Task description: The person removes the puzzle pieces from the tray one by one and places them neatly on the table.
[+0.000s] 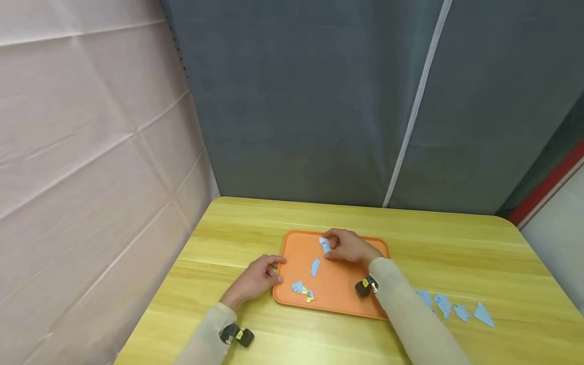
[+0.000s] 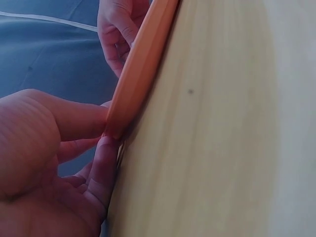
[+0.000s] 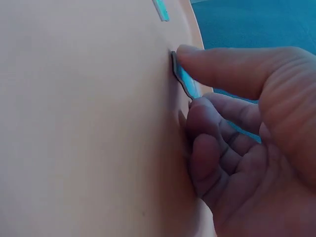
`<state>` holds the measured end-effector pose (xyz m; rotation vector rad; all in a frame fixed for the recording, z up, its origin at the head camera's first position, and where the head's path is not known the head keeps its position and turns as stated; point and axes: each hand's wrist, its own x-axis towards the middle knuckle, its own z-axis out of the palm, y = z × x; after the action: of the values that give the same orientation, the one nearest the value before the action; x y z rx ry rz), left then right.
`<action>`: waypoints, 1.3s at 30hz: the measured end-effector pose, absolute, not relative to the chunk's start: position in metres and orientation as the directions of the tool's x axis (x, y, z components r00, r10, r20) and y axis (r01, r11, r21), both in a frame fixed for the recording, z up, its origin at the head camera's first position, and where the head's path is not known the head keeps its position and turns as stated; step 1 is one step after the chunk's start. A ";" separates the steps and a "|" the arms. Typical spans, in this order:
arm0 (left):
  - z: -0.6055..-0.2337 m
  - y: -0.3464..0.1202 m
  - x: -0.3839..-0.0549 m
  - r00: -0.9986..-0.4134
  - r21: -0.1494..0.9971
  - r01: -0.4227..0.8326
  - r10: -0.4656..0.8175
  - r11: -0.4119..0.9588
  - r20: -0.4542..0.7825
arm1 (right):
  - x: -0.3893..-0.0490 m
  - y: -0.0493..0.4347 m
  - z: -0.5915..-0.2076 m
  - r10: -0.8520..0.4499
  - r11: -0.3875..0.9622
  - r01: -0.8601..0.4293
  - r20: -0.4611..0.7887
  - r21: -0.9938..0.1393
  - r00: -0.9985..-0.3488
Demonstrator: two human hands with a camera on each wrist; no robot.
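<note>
The left hand (image 1: 256, 278), loosely spread, touches the orange tray (image 1: 339, 298) at its nine-o'clock rim; farther off, towards twelve, the right hand (image 1: 351, 247) pinches a blue piece (image 1: 325, 245), thin, probably light, stiff, best held by opposite edges

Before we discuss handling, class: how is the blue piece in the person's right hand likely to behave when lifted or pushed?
The blue piece is probably fairly stiff: pinched by the right hand, it shows no droop. Its thin edge suggests it's light. Being flat, it would likely slide across the orange tray rather than roll.
</note>
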<state>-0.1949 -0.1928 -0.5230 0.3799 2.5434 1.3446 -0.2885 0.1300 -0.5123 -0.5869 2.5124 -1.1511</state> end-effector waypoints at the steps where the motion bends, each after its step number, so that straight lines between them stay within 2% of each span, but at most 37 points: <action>1: -0.523 -0.193 -0.195 -0.937 0.830 0.119 0.339 0.544 -0.087 | -0.289 0.129 -0.513 -0.491 0.596 -0.243 -0.107 -0.765 -0.865; 20: -0.521 -0.194 -0.194 -0.933 0.824 0.131 0.349 0.552 -0.086 | -0.274 0.123 -0.505 -0.485 0.617 -0.251 -0.109 -0.746 -0.868; 27: -0.520 -0.195 -0.193 -0.935 0.835 0.112 0.342 0.539 -0.095 | -0.270 0.122 -0.500 -0.513 0.560 -0.297 -0.042 -0.773 -0.857; 35: -0.521 -0.192 -0.194 -0.933 0.835 0.109 0.345 0.539 -0.101 | -0.268 0.135 -0.496 -0.473 0.451 -0.149 -0.095 -0.880 -0.876; 39: -0.522 -0.191 -0.197 -0.929 0.831 0.121 0.356 0.543 -0.097 | -0.264 0.140 -0.498 -0.461 0.433 -0.141 -0.085 -0.890 -0.883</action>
<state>-0.1966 -0.1914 -0.5215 0.3995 2.5272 1.3314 -0.2639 0.1405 -0.4975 -0.5171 2.3746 -1.4301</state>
